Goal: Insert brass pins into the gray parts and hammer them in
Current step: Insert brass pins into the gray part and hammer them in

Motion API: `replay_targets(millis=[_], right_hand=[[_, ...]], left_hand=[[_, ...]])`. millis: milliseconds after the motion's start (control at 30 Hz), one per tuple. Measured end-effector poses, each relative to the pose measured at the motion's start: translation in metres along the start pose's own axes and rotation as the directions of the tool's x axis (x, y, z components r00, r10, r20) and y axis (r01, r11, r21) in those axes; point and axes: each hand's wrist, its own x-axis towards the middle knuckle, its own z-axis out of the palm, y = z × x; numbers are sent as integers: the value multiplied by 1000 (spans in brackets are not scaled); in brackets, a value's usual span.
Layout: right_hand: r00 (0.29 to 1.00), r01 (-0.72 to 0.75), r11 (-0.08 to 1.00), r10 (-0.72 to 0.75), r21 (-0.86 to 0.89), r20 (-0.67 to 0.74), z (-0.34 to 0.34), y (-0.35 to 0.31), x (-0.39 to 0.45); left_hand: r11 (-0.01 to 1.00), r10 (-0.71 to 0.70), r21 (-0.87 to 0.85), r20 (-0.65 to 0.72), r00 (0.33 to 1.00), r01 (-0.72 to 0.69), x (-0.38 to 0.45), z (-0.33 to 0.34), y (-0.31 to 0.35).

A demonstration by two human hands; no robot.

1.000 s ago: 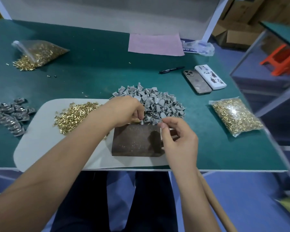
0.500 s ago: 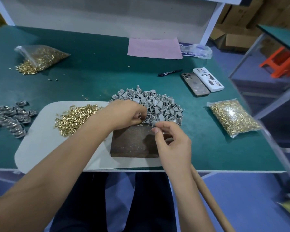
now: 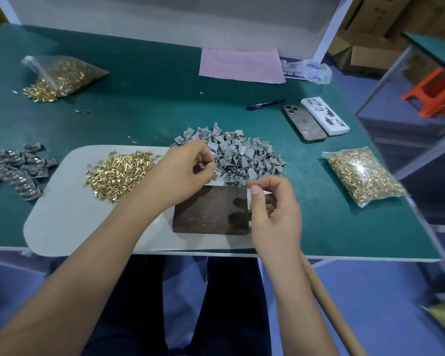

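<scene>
Left hand (image 3: 188,168) pinched a gray part (image 3: 217,172); right hand (image 3: 272,201) looked pinched on a tiny pin, too small to confirm. Light, stiff, slippery bits, best held by their edges.

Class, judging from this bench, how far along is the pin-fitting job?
Done: a darker pile of grey parts lies at the table's left. In hand: the left hand holds a grey part; the right hand pinches something tiny. Left: the large heap of grey plastic parts and loose brass pins.
</scene>
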Motion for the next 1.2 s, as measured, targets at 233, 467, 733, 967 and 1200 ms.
replay_targets(millis=[233, 467, 733, 967, 1200], right_hand=[[1000, 8, 1000, -8, -5, 5, 4, -1, -2], [1000, -10, 999, 9, 37, 27, 3, -7, -3], [981, 97, 994, -87, -52, 175, -1, -12, -7], [974, 76, 985, -40, -157, 222, 3, -8, -12], [961, 130, 968, -70, -215, 266, 18, -14, -9]], left_hand=[[995, -82, 44, -40, 996, 84, 17, 7, -8], [958, -119, -274, -118, 986, 83, -8, -3, 5], [999, -20, -29, -98, 995, 17, -74, 2, 11], [999, -22, -30, -140, 990, 18, -81, 10, 5], [1000, -31, -8, -157, 987, 30, -82, 8, 9]])
